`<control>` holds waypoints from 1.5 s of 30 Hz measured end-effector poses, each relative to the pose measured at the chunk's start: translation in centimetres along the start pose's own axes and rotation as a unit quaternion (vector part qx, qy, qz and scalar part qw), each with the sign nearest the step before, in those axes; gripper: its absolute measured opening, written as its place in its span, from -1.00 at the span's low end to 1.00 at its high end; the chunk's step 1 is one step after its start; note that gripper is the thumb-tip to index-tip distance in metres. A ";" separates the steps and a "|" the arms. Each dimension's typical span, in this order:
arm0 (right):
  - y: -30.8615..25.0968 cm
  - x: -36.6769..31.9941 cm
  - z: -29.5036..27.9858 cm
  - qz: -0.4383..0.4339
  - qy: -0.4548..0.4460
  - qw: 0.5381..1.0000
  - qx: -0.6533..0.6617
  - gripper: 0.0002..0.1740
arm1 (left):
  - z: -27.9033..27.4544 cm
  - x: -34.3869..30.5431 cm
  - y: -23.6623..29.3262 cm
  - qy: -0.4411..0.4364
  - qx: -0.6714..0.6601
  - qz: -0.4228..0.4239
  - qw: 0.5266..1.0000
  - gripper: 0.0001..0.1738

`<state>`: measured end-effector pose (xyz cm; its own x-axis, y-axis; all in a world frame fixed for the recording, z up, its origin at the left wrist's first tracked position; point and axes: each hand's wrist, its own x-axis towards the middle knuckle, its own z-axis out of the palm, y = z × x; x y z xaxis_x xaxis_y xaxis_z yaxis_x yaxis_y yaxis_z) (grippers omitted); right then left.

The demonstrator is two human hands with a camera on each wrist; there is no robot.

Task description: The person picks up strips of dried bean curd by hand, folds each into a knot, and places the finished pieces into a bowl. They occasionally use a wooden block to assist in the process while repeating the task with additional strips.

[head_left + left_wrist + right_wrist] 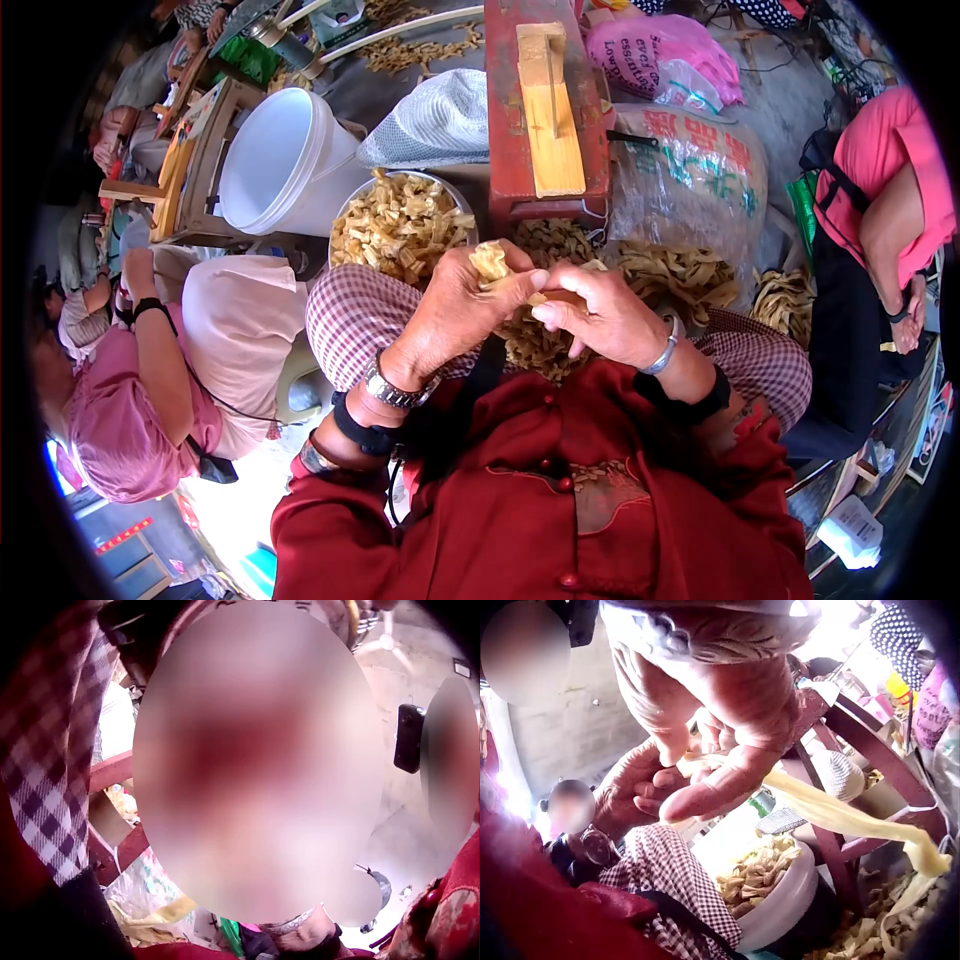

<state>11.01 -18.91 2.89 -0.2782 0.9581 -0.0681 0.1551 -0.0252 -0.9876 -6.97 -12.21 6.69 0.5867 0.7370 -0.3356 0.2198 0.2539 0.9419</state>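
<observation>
- Head view: your left hand [455, 300] pinches a folded part of the pale yellow strip [832, 810], the folds poking up between thumb and fingers.
- Your right hand [615, 315] works just beside it, thumb and fingers bent in; the right wrist view shows them pinching the strip too.
- From that right-hand grip the strip runs outward — a long free length that bends near its end and hangs down over loose pieces.
- The left wrist view is mostly a blurred patch, so you cannot tell the grip from there.
- Near your left hand, just beyond it, stands a white tub [796, 892] heaped with short yellow pieces [400, 225].
- Farther out past that tub come a white bucket [342, 165] and a grey-white mesh bag [435, 120].
- Straight ahead of the grip is a red bench [595, 150] — a pale wooden block [560, 155] lies on top.
- Beyond your right hand lie loose brownish strips [680, 275], with a printed clear plastic bag [685, 180] behind them.
- Your checked trousers [350, 320] spread out on both sides of the grip.
</observation>
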 end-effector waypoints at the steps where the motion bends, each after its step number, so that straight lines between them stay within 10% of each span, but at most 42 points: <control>1: 0.5 0.0 -0.1 -0.051 -0.002 0.998 -0.043 -0.72 | -0.1 0.0 0.0 -0.001 -0.028 0.011 1.000 -0.78; 7: -3.4 0.0 -3.4 -0.051 0.023 0.996 -0.069 -0.62 | -2.6 0.6 2.1 0.027 -0.227 0.134 0.964 -0.93; 18: -4.6 6.7 -11.1 -0.157 0.242 0.890 -0.354 -0.76 | -2.4 10.5 6.7 0.069 -0.094 0.192 0.974 -0.87; 22: -0.4 7.7 -11.2 -0.096 0.242 0.856 -0.447 -0.84 | -2.5 13.8 4.1 0.136 0.052 0.163 0.976 -0.76; 24: 1.7 7.2 -11.6 -0.024 0.206 0.844 -0.494 -0.87 | -4.6 15.5 1.3 0.298 0.329 0.259 0.858 -0.73; 27: -0.1 5.5 -10.6 -0.078 0.217 0.926 -0.301 -0.80 | -5.5 10.6 3.9 0.092 0.144 0.056 0.984 -0.71; 32: -3.1 3.9 -6.1 -0.171 0.156 0.953 -0.193 -0.75 | -3.6 5.3 3.1 -0.091 0.190 -0.057 0.976 -0.68; 37: -4.1 1.7 0.9 -0.286 0.082 0.949 -0.109 -0.81 | -0.8 1.6 1.3 -0.122 0.213 -0.069 0.967 -0.60; 42: -2.4 -1.5 6.8 -0.269 -0.023 0.961 -0.055 -0.81 | 3.2 2.3 -1.9 -0.156 -0.264 -0.336 0.891 -0.48; 45: -2.5 -2.7 6.3 -0.268 0.011 0.962 -0.042 -0.82 | 2.4 2.3 -0.6 -0.142 -0.335 -0.223 0.904 -0.63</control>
<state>5.44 -23.23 4.70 -0.3197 0.8326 0.4524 0.0717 0.4973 -0.8646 -3.87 -12.19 5.31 0.7534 0.3007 -0.5848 0.0188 0.8791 0.4762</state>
